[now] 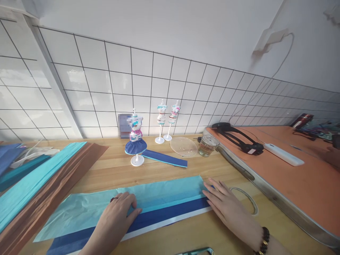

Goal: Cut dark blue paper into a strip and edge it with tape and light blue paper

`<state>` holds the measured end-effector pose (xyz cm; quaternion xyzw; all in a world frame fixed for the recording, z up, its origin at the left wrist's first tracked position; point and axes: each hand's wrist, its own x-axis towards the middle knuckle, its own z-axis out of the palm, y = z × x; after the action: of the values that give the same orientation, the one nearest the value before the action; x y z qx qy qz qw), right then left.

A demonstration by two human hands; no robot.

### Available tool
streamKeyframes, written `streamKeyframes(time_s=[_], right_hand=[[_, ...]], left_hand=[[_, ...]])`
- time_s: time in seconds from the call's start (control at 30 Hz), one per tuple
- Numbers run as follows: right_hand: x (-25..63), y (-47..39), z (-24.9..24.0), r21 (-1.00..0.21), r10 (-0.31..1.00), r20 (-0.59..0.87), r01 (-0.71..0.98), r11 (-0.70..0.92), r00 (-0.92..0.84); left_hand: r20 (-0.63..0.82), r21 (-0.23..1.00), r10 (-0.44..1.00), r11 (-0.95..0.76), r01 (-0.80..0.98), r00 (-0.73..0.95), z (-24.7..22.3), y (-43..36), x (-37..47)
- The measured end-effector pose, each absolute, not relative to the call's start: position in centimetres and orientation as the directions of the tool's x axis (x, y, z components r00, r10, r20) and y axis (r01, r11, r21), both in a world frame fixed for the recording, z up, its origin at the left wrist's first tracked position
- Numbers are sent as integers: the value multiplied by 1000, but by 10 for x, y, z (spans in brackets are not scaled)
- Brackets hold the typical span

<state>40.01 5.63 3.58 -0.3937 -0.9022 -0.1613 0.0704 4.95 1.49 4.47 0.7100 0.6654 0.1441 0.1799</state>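
The left hand (118,212) lies on layered sheets, its fingers curled and its thumb reaching forward onto the navy strip (170,210); whether thumb and forefinger pinch an edge, I cannot tell. The right hand (225,202) is laid flat with its fingers slightly spread, covering the right end of the same layers. Between the hands, the thin turquoise sheet (159,191) overlaps the far side of the navy strip, whose near side shows a white border. Both are laid out lengthwise and mostly flat, so the layering looks done; the wrinkled, uneven left end seems to be what remains unsettled, and nothing shows as gathered or fastened yet. Beyond them on the wooden surface (106,173), one dress form (136,131) wears a finished-looking navy skirt (136,146), with a narrow navy piece (166,158) lying just beside its stand. Two slimmer forms, one at left (161,117) and one at right (174,114), stand farther back without skirts, near a clear disc (183,146) and a glass (209,143). Turquoise material (47,173) and brown material (61,187) lie at the left, and a pale loop (248,196) sits beside the right hand.
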Motion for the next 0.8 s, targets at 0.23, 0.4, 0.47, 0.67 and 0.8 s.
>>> streamKeyframes(time_s=[0.23, 0.4, 0.47, 0.67, 0.8], right_hand=[[391, 70, 25, 337, 576, 280, 641, 690, -768], [387, 74, 21, 388, 551, 275, 615, 686, -788], [387, 75, 20, 379, 551, 284, 619, 687, -785], [390, 77, 24, 324, 537, 368, 646, 691, -759], [399, 77, 33, 310, 549, 392, 667, 677, -739]], left_hand=[[-18, 446, 997, -62, 893, 78, 42, 15, 49], [-34, 423, 996, -56, 905, 77, 42, 15, 49], [-44, 422, 995, -59, 905, 86, 43, 15, 49], [-49, 430, 991, -93, 898, 126, 50, 12, 49], [-53, 454, 985, -122, 883, 163, 58, 8, 48]])
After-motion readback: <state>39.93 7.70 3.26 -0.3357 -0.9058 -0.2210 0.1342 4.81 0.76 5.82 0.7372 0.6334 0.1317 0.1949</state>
